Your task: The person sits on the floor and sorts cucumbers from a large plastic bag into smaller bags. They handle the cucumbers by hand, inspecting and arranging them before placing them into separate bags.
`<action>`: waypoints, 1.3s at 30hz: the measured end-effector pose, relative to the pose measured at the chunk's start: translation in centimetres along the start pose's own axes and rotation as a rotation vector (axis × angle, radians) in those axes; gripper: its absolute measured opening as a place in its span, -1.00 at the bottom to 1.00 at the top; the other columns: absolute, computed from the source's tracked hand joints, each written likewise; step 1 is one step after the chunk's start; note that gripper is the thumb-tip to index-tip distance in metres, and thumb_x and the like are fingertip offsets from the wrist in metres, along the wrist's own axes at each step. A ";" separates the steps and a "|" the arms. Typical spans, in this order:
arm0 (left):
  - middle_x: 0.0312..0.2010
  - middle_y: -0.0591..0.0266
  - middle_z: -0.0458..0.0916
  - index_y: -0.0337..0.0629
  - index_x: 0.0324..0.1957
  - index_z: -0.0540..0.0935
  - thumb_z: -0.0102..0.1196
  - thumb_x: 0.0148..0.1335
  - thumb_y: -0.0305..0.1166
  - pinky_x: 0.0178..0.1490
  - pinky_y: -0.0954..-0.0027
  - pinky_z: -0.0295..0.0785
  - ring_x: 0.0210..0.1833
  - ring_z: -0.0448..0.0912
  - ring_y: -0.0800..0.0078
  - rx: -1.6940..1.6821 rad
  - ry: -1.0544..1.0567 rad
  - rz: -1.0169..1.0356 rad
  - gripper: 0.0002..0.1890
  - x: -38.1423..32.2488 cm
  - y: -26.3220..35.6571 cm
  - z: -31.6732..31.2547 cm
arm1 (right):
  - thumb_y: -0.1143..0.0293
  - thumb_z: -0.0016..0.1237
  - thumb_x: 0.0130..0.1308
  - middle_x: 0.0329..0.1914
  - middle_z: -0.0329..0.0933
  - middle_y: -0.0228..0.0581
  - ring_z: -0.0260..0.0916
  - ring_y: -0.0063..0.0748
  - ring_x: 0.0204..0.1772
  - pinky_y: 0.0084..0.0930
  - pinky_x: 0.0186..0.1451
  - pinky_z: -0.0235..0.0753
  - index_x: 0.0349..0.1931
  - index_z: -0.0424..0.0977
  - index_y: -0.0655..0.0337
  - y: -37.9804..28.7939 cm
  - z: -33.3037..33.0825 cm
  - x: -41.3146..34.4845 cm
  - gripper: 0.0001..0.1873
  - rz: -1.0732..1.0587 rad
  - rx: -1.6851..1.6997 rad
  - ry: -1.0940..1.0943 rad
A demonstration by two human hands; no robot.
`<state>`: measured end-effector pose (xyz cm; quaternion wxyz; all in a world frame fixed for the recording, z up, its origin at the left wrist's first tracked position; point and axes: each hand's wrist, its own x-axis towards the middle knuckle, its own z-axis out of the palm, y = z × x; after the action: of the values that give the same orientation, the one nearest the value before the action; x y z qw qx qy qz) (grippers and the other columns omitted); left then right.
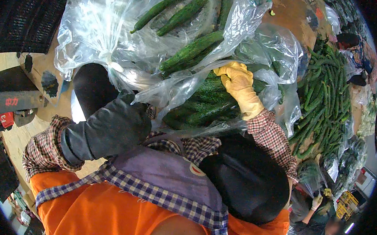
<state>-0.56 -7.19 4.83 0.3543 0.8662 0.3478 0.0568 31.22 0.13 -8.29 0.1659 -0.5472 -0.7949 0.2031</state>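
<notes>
My left hand [129, 116], in a dark rubber glove, is at the lower edge of a clear plastic bag [174, 90]; its fingers are mostly hidden, so its hold is unclear. My right hand [237, 76], in a yellow glove, has its fingers curled on the bag's film at its right side. Dark green cucumbers [209, 102] lie inside the bag between my hands. Beyond it, more cucumbers [185, 15] lie on or within clear plastic, beside a knotted bag end [107, 56].
A large heap of cucumbers [324, 100] lies at the right, with a person [356, 57] beyond it. Another person [315, 221] with gloved hands holds a plastic bag [309, 175] at the lower right. A scale-like grey box [15, 102] stands at the left, near black crates [22, 14].
</notes>
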 end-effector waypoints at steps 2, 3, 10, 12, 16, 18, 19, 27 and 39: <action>-0.15 0.06 0.54 -0.13 0.04 0.50 -0.08 0.20 -0.35 -0.11 0.18 0.41 -0.17 0.51 0.12 0.062 -0.033 0.030 -0.65 0.0 -0.1 0.0 | 0.49 0.00 -0.02 -0.24 0.53 -0.44 0.40 -0.26 -0.09 -0.29 -0.03 0.33 -0.40 0.58 -0.07 1.1 0.1 -0.1 -0.81 -0.066 0.073 0.066; -0.15 0.06 0.54 -0.14 0.03 0.51 -0.08 0.19 -0.36 -0.09 0.18 0.41 -0.16 0.51 0.12 0.089 -0.047 0.044 -0.65 -0.1 -0.1 0.0 | 0.54 -0.01 -0.03 -0.27 0.55 -0.40 0.42 -0.26 -0.12 -0.35 -0.02 0.35 -0.39 0.59 -0.01 1.4 0.3 -0.1 -0.79 -0.094 0.092 0.086; -0.08 0.01 0.53 -0.21 0.00 0.52 -0.07 0.17 -0.43 0.01 0.22 0.42 -0.06 0.51 0.11 0.216 -0.274 0.211 -0.67 0.6 -0.4 -2.2 | 0.67 -0.25 -0.02 -0.52 0.53 -0.21 0.48 -0.34 -0.40 -0.47 -0.25 0.45 -0.57 0.44 0.26 0.1 -2.3 0.0 -0.83 0.196 0.902 0.027; -0.06 0.00 0.52 -0.23 -0.02 0.53 -0.07 0.16 -0.44 0.04 0.23 0.42 -0.03 0.51 0.11 0.115 -0.243 0.312 -0.67 1.9 -1.2 -3.5 | 0.66 -0.28 -0.04 -0.58 0.45 -0.25 0.41 -0.45 -0.47 -0.54 -0.34 0.41 -0.65 0.36 0.24 -0.5 -5.3 0.4 -0.85 0.329 0.922 0.064; -0.38 0.00 0.56 -0.22 -0.20 0.57 0.03 0.19 -0.41 -0.19 0.31 0.46 -0.32 0.54 0.14 -0.082 0.453 0.279 -0.83 7.2 -5.3 -5.8 | 0.59 -0.27 -0.03 -0.62 0.38 -0.35 0.26 -0.54 -0.57 -0.61 -0.45 0.27 -0.63 0.34 0.21 -2.2 -11.6 2.3 -0.89 0.220 1.059 0.149; -0.36 -0.01 0.56 -0.25 -0.22 0.56 0.02 0.16 -0.41 -0.18 0.19 0.45 -0.28 0.54 0.09 0.008 0.517 -0.010 -0.82 10.4 -7.8 -6.6 | 0.55 -0.23 0.04 -0.50 0.50 -0.25 0.36 -0.51 -0.48 -0.58 -0.35 0.35 -0.52 0.39 0.27 -4.2 -13.0 5.2 -0.91 -0.063 1.293 -0.082; -0.32 -0.01 0.57 -0.24 -0.19 0.56 -0.01 0.15 -0.40 -0.16 0.15 0.45 -0.23 0.55 0.08 0.201 0.462 -0.071 -0.79 11.8 -9.1 -7.5 | 0.39 -0.12 0.16 -0.38 0.53 -0.19 0.41 -0.45 -0.36 -0.57 -0.24 0.38 -0.29 0.45 0.34 -5.7 -13.2 6.6 -0.80 -0.020 0.939 -0.109; -0.24 -0.13 0.53 -0.35 -0.09 0.51 -0.09 0.14 -0.46 0.04 0.12 0.39 -0.06 0.50 0.06 1.319 0.991 0.074 -0.70 10.3 -21.0 -26.4 | 0.38 0.09 0.04 0.27 0.21 0.04 0.12 -0.12 0.35 -0.25 0.34 0.15 0.31 0.10 0.13 -10.9 -15.5 17.7 -0.23 -0.095 -0.593 0.064; -0.23 -0.09 0.60 -0.20 -0.10 0.52 -0.21 0.29 -0.19 0.02 0.06 0.39 -0.21 0.55 -0.05 0.617 -0.158 -0.750 -0.65 15.6 -24.2 -23.5 | 0.55 -0.30 0.11 0.45 -0.01 -0.51 -0.11 -0.49 0.48 -0.41 0.44 -0.14 0.37 0.02 -0.14 -6.6 -15.4 18.1 -0.26 -0.177 -0.979 0.462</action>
<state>-10.58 28.58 4.11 0.1024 0.7474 0.6085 -0.2462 27.11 17.16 9.08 0.0788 -0.5217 -0.7824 -0.3308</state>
